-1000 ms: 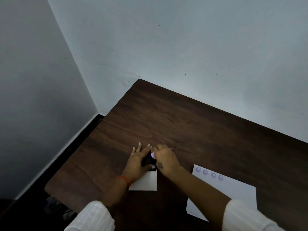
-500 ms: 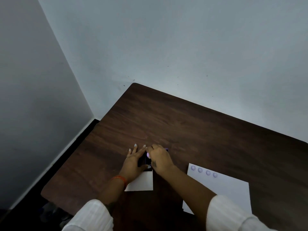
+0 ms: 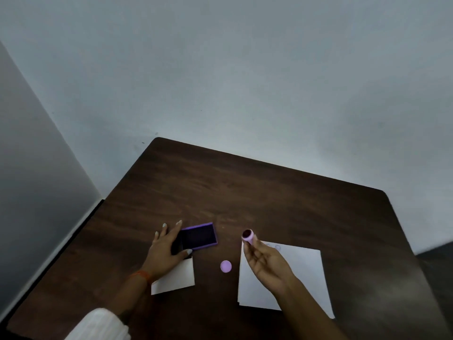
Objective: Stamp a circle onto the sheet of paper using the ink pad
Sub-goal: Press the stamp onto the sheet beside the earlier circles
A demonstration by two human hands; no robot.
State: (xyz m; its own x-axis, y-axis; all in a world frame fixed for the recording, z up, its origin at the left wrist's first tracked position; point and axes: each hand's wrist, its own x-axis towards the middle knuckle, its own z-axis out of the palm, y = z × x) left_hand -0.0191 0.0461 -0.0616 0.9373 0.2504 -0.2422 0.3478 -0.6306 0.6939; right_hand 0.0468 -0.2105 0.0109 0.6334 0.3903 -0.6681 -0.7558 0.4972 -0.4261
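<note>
- Now the right hand (image 3: 263,262) is off the pad (image 3: 199,236); its fingers pinch the stamp (image 3: 248,236), inked face up, over the sheet's (image 3: 301,273) far edge.
- Left hand (image 3: 164,251), fingers spread, steadies the pad, now uncovered.
- Cap (image 3: 225,266) lies on the counter (image 3: 245,192) between them.
- Inking looks done; pressing onto the sheet is next.

**Count of the things on the table**

I count one dark brown wooden table (image 3: 269,192), two white paper sheets, large (image 3: 301,273) and small (image 3: 179,278), one open purple ink pad (image 3: 199,236), one lilac round stamp (image 3: 248,236), one lilac round cap (image 3: 225,266), and two hands, left (image 3: 166,251) and right (image 3: 264,263).
</note>
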